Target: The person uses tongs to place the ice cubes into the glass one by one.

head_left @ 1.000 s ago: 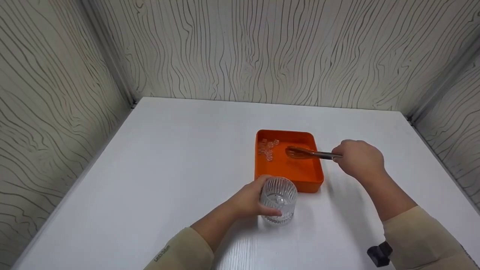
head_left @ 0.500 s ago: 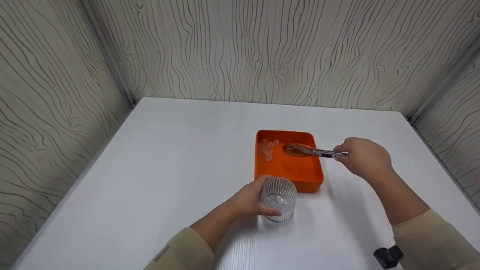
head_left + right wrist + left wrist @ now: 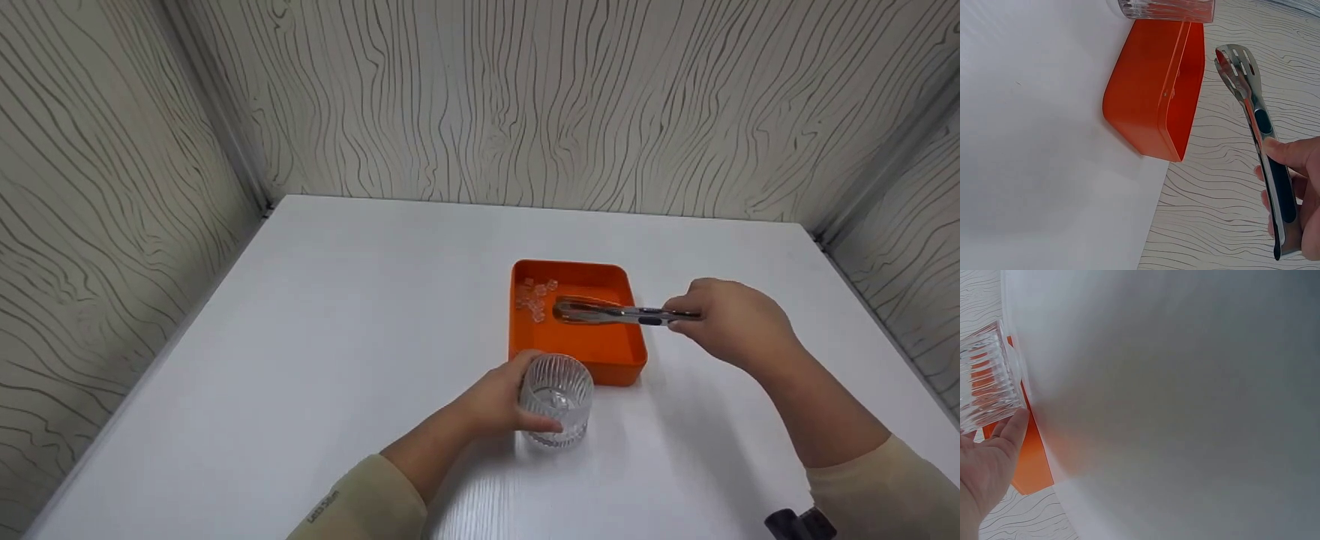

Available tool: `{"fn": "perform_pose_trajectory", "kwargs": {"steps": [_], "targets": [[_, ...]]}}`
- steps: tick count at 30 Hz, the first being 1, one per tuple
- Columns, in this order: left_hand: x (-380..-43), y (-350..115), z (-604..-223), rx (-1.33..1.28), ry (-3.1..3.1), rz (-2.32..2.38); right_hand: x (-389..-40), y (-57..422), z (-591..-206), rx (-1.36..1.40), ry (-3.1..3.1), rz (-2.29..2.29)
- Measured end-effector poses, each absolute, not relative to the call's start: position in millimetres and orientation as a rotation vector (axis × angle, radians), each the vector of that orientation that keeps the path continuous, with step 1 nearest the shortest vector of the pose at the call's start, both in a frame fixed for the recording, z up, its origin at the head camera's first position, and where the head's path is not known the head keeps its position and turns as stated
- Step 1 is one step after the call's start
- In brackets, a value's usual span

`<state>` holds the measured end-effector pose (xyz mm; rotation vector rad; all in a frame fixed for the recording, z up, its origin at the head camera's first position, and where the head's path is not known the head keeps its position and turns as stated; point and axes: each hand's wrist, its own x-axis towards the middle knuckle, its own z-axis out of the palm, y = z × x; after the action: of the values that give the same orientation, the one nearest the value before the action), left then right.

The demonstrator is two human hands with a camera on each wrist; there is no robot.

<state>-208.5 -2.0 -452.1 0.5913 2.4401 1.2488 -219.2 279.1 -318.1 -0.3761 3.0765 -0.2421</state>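
My right hand (image 3: pixel 731 322) grips metal tongs (image 3: pixel 1266 146) with dark handle inserts. In the head view their slotted tips overlap the orange tray (image 3: pixel 585 352); in the right wrist view they are held clear of its rim, with nothing seen between them. Several small clear cubes (image 3: pixel 536 300) lie along the tray's left side. A ribbed clear glass (image 3: pixel 559 397) stands upright at the tray's near edge. My left hand (image 3: pixel 499 397) holds the glass from its left side, thumb across the front. In the left wrist view its fingers (image 3: pixel 1013 430) are against the ribbed wall.
The white table (image 3: pixel 337 337) bears the tray and glass right of its middle. Wood-grain patterned panels (image 3: pixel 480 105) rise behind the table and on both sides. A black device (image 3: pixel 799 523) is strapped by the right sleeve.
My right hand has shifted a little right and rolled, and the tongs have turned from edge-on to showing both arms, their tips moving left toward the cubes. My left hand and the glass stay put.
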Motion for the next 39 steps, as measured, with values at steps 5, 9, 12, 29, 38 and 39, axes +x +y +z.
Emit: {"fn": "perform_pose_trajectory", "kwargs": {"steps": [5,9,12,29,38,39], "targets": [[-209.0,-2.2,-452.1,0.603,2.447,1.240,-211.5,275.3,-312.3,-0.437,3.070,-0.277],[-208.6,-1.8,-451.5,0.566,2.455,1.218,-205.5,274.6,-309.4,-0.511,3.075,-0.295],[-208.1,-1.1,-451.1,0.532,2.459,1.206,-202.9,275.0,-308.6,-0.561,3.069,-0.308],[-209.6,-2.1,-453.6,0.563,2.441,1.240,-197.7,276.0,-308.8,-0.697,2.998,-0.264],[-209.2,-2.2,-454.1,0.573,2.444,1.250,-197.9,275.3,-309.4,-0.694,2.999,-0.262],[-208.9,-2.2,-454.0,0.571,2.442,1.254,-197.9,275.5,-309.5,-0.697,3.001,-0.260]]}}
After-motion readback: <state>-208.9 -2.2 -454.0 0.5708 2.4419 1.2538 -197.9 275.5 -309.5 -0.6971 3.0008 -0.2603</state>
